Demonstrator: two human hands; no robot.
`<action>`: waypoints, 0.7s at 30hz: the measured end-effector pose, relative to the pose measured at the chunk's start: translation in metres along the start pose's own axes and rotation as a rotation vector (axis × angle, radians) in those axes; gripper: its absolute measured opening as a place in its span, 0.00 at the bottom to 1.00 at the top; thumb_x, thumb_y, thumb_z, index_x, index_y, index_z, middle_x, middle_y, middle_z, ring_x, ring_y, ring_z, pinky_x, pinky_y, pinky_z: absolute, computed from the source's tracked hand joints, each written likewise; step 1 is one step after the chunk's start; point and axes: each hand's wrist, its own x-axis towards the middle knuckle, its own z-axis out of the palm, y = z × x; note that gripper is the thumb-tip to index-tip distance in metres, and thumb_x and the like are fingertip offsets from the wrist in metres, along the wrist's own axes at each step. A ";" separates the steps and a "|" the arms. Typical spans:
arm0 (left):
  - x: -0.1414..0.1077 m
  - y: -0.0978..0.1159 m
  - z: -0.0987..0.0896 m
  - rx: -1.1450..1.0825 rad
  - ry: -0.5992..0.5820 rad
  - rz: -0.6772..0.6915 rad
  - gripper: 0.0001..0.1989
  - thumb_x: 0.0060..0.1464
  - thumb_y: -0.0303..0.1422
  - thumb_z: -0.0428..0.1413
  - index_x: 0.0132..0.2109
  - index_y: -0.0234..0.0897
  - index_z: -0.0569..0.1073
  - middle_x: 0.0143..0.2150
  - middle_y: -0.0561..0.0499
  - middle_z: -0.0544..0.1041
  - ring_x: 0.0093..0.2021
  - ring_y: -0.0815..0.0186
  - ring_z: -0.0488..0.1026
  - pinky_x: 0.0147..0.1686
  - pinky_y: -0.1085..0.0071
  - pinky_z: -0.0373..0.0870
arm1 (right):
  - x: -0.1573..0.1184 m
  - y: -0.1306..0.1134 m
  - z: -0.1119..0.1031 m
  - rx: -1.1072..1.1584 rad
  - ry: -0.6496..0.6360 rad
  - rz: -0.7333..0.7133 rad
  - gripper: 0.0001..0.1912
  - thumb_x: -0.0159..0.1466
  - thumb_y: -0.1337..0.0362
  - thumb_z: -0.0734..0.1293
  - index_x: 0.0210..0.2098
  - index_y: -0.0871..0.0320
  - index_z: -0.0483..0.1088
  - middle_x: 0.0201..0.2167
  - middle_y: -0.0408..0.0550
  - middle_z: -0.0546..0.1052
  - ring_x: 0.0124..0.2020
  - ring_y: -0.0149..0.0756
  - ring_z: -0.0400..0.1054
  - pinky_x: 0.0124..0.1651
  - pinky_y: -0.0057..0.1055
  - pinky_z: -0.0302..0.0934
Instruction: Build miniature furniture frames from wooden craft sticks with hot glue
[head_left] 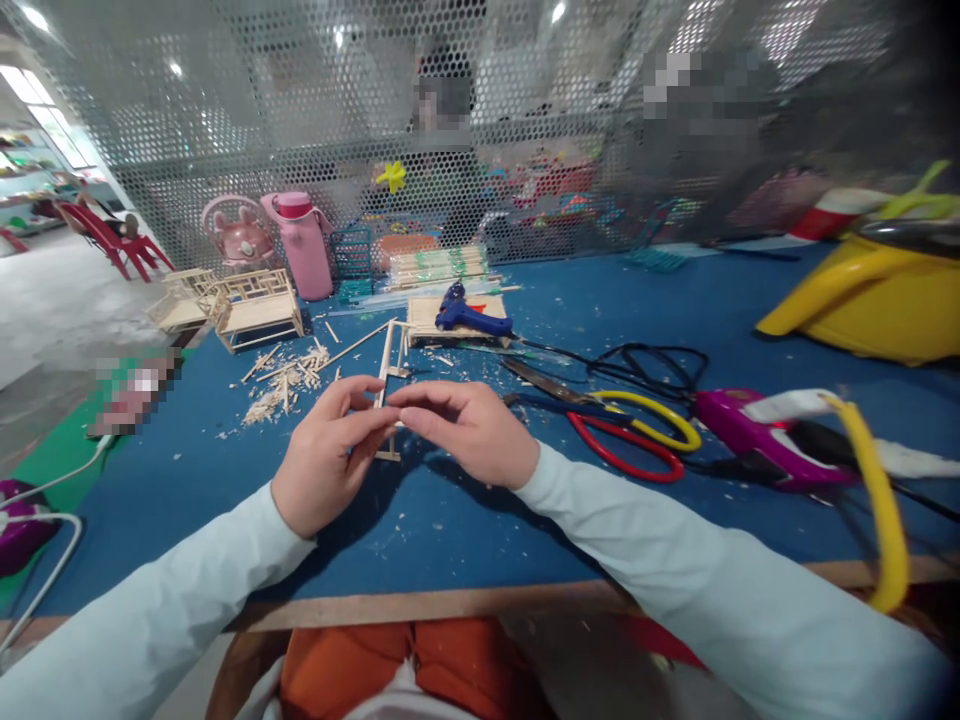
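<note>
Near the middle of the blue table, my left hand [328, 452] pinches a small wooden stick frame [388, 350] between thumb and fingers. The frame's upper end points away from me, and a short foot piece shows below the fingertips. My right hand [474, 430] meets it from the right, thumb and forefinger pressed together at the frame; whatever lies between these fingertips is hidden. Behind the hands, a blue glue gun [474, 318] rests on a flat wooden piece [424, 312]. Loose stick offcuts [289, 380] are heaped to the left.
Scissors with red and yellow handles [630, 425], a black cable and a purple tool [772, 440] lie at right. A yellow container [877, 290] stands at far right. Small wooden chairs [259, 310], a pink bottle [306, 250] and bundled sticks [437, 268] stand behind, before a perforated metal screen [337, 120].
</note>
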 end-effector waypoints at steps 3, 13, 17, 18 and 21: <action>0.000 -0.001 0.002 -0.009 0.015 0.022 0.08 0.55 0.25 0.50 0.39 0.36 0.73 0.44 0.45 0.69 0.33 0.71 0.70 0.34 0.72 0.70 | 0.003 0.004 0.002 0.095 -0.039 0.067 0.13 0.58 0.62 0.63 0.37 0.62 0.73 0.32 0.47 0.77 0.32 0.31 0.69 0.37 0.27 0.62; -0.003 -0.002 0.004 -0.064 0.014 -0.022 0.12 0.54 0.26 0.51 0.46 0.38 0.70 0.43 0.45 0.71 0.37 0.69 0.71 0.37 0.73 0.72 | 0.002 0.005 0.000 0.142 -0.084 0.117 0.13 0.56 0.59 0.64 0.30 0.63 0.75 0.22 0.42 0.75 0.23 0.26 0.65 0.28 0.23 0.59; -0.006 -0.005 0.008 -0.280 0.027 -0.181 0.28 0.53 0.30 0.53 0.60 0.42 0.53 0.45 0.45 0.71 0.35 0.70 0.71 0.33 0.74 0.73 | 0.000 0.002 0.000 0.059 -0.054 0.100 0.11 0.57 0.61 0.64 0.31 0.62 0.75 0.23 0.43 0.76 0.24 0.28 0.68 0.30 0.24 0.61; -0.006 -0.006 0.008 -0.315 0.023 -0.208 0.30 0.53 0.31 0.53 0.60 0.42 0.51 0.46 0.45 0.70 0.36 0.70 0.71 0.33 0.74 0.73 | -0.001 0.002 0.000 0.021 -0.032 0.071 0.11 0.57 0.62 0.64 0.32 0.62 0.75 0.25 0.44 0.77 0.25 0.28 0.68 0.30 0.24 0.62; -0.004 -0.009 0.009 -0.347 0.009 -0.299 0.34 0.48 0.35 0.57 0.59 0.41 0.52 0.46 0.45 0.69 0.37 0.68 0.69 0.35 0.71 0.72 | -0.002 0.001 0.000 -0.108 0.033 -0.018 0.10 0.58 0.64 0.63 0.34 0.61 0.75 0.27 0.45 0.78 0.26 0.28 0.69 0.31 0.23 0.62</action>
